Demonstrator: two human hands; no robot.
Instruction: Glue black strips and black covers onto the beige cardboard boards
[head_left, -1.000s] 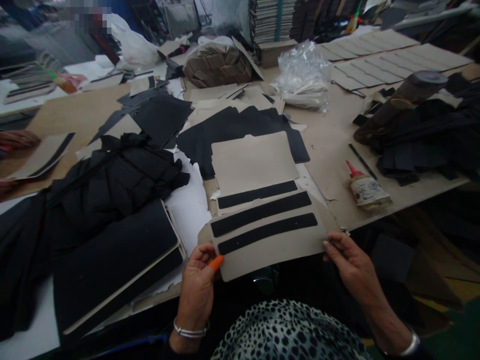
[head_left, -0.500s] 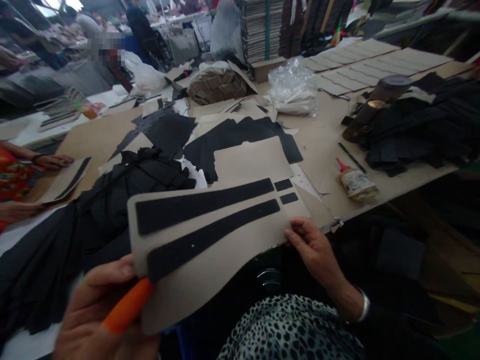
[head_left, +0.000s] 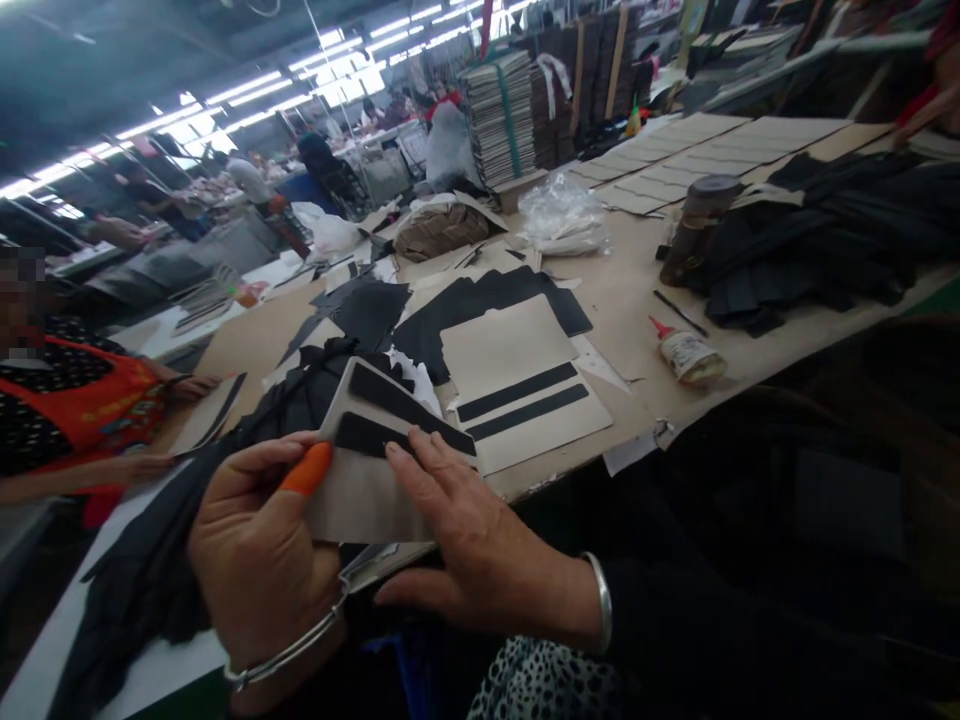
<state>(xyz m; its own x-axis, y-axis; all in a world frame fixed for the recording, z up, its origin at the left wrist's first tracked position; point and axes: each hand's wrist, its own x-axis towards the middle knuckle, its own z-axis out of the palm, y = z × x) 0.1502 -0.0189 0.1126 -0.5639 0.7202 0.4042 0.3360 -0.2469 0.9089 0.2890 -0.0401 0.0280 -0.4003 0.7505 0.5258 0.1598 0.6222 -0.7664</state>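
While left hand [head_left: 259, 540] pinches, panel [head_left: 361, 500] beneath right hand [head_left: 491, 540]

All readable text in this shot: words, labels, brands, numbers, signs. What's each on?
None legible.
Label on the red-tipped squeeze bottle: dark marks, too blurred to read.
Orange apron on the person at left: small print, too blurred to tell whether it is lettering.
Held beige panel with black strips: no writing visible.
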